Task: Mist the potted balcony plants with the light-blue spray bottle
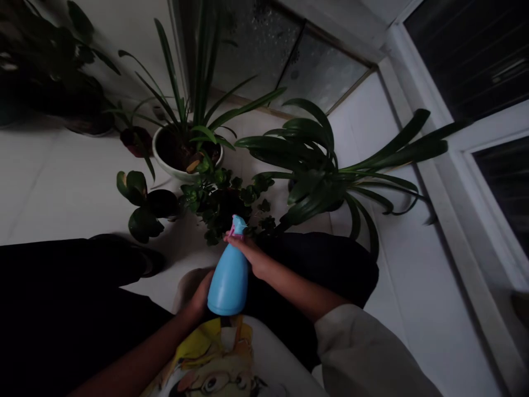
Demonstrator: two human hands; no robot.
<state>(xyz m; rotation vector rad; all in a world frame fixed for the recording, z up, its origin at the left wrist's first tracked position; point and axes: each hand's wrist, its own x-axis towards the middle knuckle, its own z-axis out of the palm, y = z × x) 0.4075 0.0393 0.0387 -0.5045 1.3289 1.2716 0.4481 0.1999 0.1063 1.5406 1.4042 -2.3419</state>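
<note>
1. The blue spray bottle (228,281) was in front of the person's tummy, held up between two bare hands.

2. The bottle leaned. Its fat bottom was near the shirt (276,358). Its long line ran away from the body and a bit to the right, up to the small blue spray head (238,223).

3. The right hand (247,251) was at the top. Its fingers were curled around the thin neck, pinching it right by the pink trigger (232,229). I could not tell if the trigger was squeezed.

4. The left hand (202,291) was lower down. It touched the left side of the bottle, near the bottom. Its fingers were mostly hidden, so I could not tell if they were spread or pressed together.

5. So the right hand was nearer to the spray head, and the left hand was nearer to the bottom. From the right fingers, the fat part lay back toward the person.

6. Just past the spray head was a bushy plant (219,207) with little leaves. The top of the bottle pointed its way.

7. A white pot (173,173) stood behind that plant, a dark pot (163,204) was to its left, and a big long-leaf plant (314,187) was to its right.
</note>
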